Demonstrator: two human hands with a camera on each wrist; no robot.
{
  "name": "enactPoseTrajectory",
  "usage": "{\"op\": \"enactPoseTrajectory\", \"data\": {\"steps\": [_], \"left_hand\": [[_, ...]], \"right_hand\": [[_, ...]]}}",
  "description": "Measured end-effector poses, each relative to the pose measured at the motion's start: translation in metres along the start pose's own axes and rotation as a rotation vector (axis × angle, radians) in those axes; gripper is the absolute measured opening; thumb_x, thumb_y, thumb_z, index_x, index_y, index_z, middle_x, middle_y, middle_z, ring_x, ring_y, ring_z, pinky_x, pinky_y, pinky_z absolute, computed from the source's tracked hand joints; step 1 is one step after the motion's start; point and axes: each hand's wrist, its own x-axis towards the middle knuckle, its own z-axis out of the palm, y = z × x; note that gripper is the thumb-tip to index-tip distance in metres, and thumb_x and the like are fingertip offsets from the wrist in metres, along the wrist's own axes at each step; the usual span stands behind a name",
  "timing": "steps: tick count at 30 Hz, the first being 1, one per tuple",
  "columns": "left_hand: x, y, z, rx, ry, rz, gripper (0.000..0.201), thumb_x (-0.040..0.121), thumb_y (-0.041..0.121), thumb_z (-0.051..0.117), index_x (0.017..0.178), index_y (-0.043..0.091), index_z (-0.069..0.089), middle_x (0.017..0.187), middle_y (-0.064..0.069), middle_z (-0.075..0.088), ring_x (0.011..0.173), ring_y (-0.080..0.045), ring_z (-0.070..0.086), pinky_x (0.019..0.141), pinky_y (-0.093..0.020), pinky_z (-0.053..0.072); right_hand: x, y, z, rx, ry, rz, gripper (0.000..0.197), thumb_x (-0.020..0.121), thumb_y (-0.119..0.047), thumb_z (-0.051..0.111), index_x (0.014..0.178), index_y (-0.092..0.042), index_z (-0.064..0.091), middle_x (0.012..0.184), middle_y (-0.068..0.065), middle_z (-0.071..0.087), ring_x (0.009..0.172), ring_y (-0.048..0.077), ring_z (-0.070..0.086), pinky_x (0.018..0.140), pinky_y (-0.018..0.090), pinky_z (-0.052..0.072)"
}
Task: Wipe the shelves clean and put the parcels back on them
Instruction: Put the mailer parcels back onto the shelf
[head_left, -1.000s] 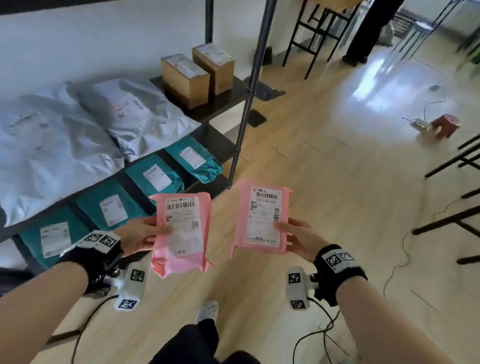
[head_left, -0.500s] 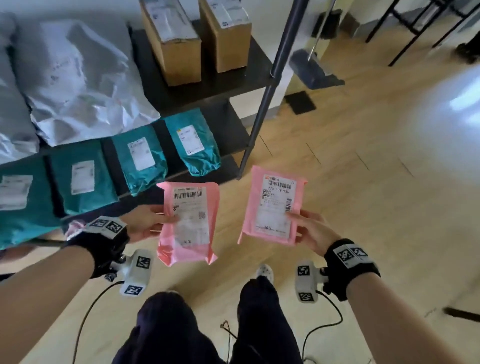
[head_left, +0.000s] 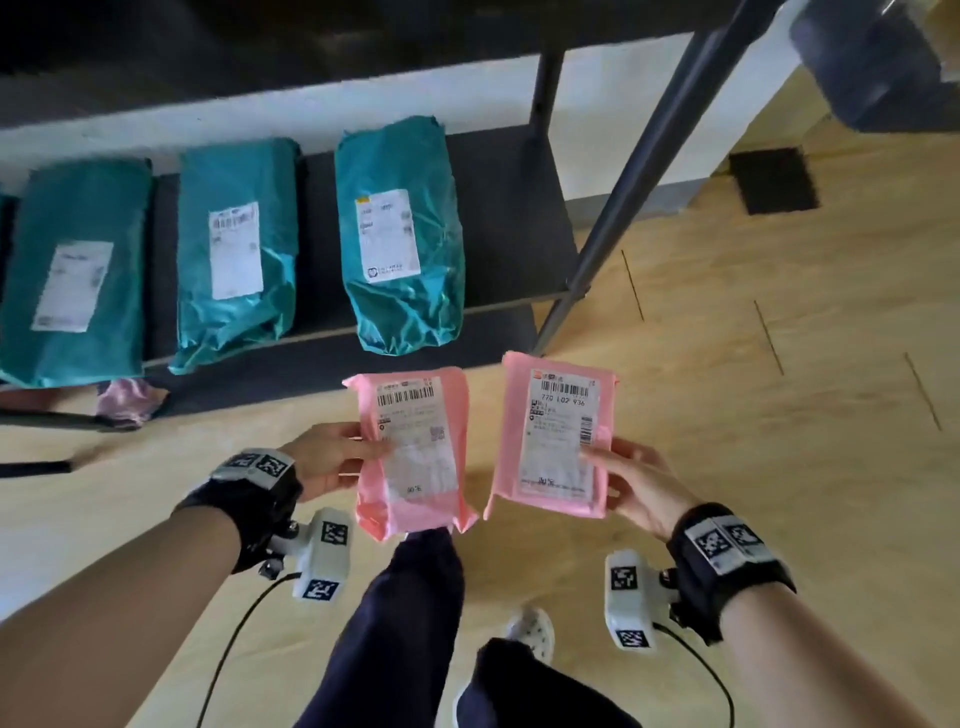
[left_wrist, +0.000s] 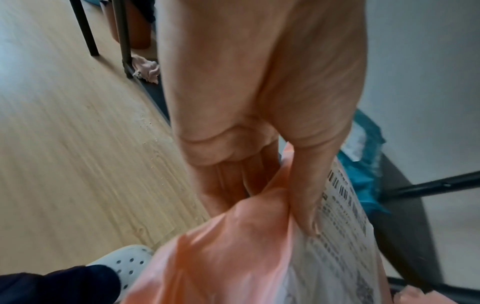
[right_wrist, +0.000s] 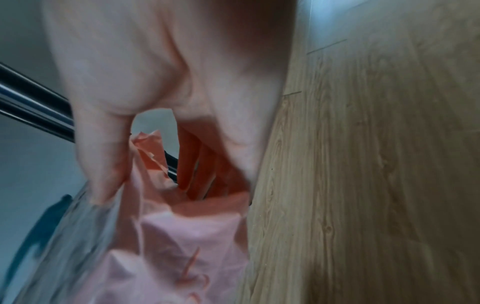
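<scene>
Above the floor (head_left: 727, 415), before the shelf (head_left: 498, 223) of teal parcels (head_left: 400, 260), left hand (head_left: 324, 460) pinches one pink parcel (head_left: 413, 452), right hand (head_left: 641, 486) pinches another pink one (head_left: 556, 436), thumbs on labels

Both forearms are bare, with no sleeves in view. The left hand (head_left: 324, 460) and the right hand (head_left: 636, 480) each sit ahead of a black wrist strap (head_left: 249, 506) that carries white tags printed with black square marker patterns. Beneath each wrist hangs a white boxy camera unit (head_left: 319, 558), also stuck with black-and-white square markers, and a thin black cable (head_left: 228, 649) trails from each unit toward the body. The legs are in dark navy trousers (head_left: 400, 623). A white perforated clog (head_left: 530, 626) covers one foot.
</scene>
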Motion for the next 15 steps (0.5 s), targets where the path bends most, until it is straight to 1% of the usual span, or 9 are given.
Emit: {"op": "enactPoseTrajectory", "data": {"steps": [2, 3, 4, 6, 7, 8, 10, 13, 15], "left_hand": [[0.049, -0.002, -0.006, -0.010, 0.019, 0.009, 0.048, 0.067, 0.011, 0.072, 0.114, 0.008, 0.061, 0.113, -0.012, 0.067, 0.102, -0.031, 0.064, 0.078, -0.037, 0.053], [0.075, -0.003, -0.009, -0.013, 0.031, 0.014, 0.047, 0.067, 0.011, 0.072, 0.113, 0.008, 0.062, 0.113, -0.012, 0.067, 0.102, -0.031, 0.064, 0.078, -0.037, 0.053], [0.100, -0.004, -0.014, -0.017, 0.040, 0.026, 0.047, 0.066, 0.011, 0.072, 0.112, 0.009, 0.062, 0.113, -0.012, 0.067, 0.101, -0.031, 0.064, 0.080, -0.038, 0.053], [0.147, -0.005, -0.025, -0.021, 0.055, 0.056, 0.046, 0.066, 0.011, 0.072, 0.110, 0.009, 0.063, 0.114, -0.012, 0.067, 0.102, -0.031, 0.063, 0.085, -0.040, 0.051], [0.169, -0.004, -0.031, -0.027, 0.065, 0.072, 0.046, 0.066, 0.011, 0.072, 0.111, 0.009, 0.062, 0.115, -0.013, 0.066, 0.104, -0.031, 0.063, 0.087, -0.040, 0.051], [0.190, -0.002, -0.037, -0.033, 0.076, 0.092, 0.046, 0.066, 0.011, 0.071, 0.112, 0.008, 0.061, 0.116, -0.013, 0.065, 0.105, -0.032, 0.062, 0.088, -0.041, 0.050], [0.226, -0.001, -0.048, -0.050, 0.080, 0.133, 0.046, 0.069, 0.012, 0.069, 0.113, 0.006, 0.060, 0.114, -0.012, 0.065, 0.104, -0.030, 0.062, 0.086, -0.039, 0.052], [0.271, -0.001, -0.063, -0.071, 0.087, 0.183, 0.041, 0.076, 0.011, 0.065, 0.116, 0.003, 0.059, 0.104, -0.009, 0.068, 0.090, -0.024, 0.066, 0.074, -0.030, 0.059], [0.299, -0.001, -0.075, -0.066, 0.084, 0.198, 0.045, 0.074, 0.011, 0.065, 0.118, 0.002, 0.057, 0.110, -0.013, 0.066, 0.092, -0.026, 0.064, 0.075, -0.031, 0.058]], "right_hand": [[0.051, 0.008, -0.004, -0.026, -0.006, 0.001, 0.095, 0.020, -0.040, 0.095, 0.103, -0.006, 0.065, 0.093, 0.013, 0.073, 0.098, 0.032, 0.066, 0.086, 0.054, 0.052], [0.076, 0.012, -0.006, -0.040, -0.012, 0.001, 0.092, 0.024, -0.040, 0.095, 0.104, -0.006, 0.065, 0.096, 0.014, 0.073, 0.100, 0.034, 0.065, 0.092, 0.058, 0.048], [0.100, 0.015, -0.008, -0.058, -0.022, -0.002, 0.086, 0.032, -0.038, 0.095, 0.106, -0.006, 0.065, 0.099, 0.016, 0.072, 0.102, 0.036, 0.064, 0.096, 0.060, 0.044], [0.145, 0.020, -0.008, -0.095, -0.023, -0.019, 0.058, 0.055, -0.029, 0.084, 0.105, -0.008, 0.065, 0.102, 0.017, 0.071, 0.105, 0.038, 0.063, 0.100, 0.064, 0.040], [0.166, 0.020, -0.009, -0.121, -0.013, -0.034, 0.045, 0.063, -0.026, 0.076, 0.104, -0.010, 0.065, 0.100, 0.015, 0.072, 0.104, 0.036, 0.064, 0.099, 0.063, 0.041], [0.187, 0.021, -0.009, -0.144, -0.004, -0.049, 0.037, 0.069, -0.024, 0.071, 0.103, -0.011, 0.066, 0.099, 0.014, 0.072, 0.102, 0.034, 0.065, 0.099, 0.062, 0.042], [0.227, 0.022, -0.008, -0.178, -0.005, -0.074, 0.027, 0.079, -0.019, 0.067, 0.104, -0.011, 0.065, 0.103, 0.014, 0.071, 0.101, 0.033, 0.066, 0.096, 0.059, 0.046], [0.282, 0.026, -0.003, -0.248, -0.027, -0.138, 0.026, 0.087, -0.016, 0.064, 0.111, -0.008, 0.064, 0.106, 0.013, 0.071, 0.100, 0.033, 0.067, 0.089, 0.054, 0.052], [0.315, 0.029, 0.003, -0.306, -0.026, -0.190, 0.028, 0.088, -0.019, 0.064, 0.114, -0.008, 0.063, 0.104, 0.013, 0.070, 0.097, 0.033, 0.067, 0.086, 0.049, 0.055]]}}
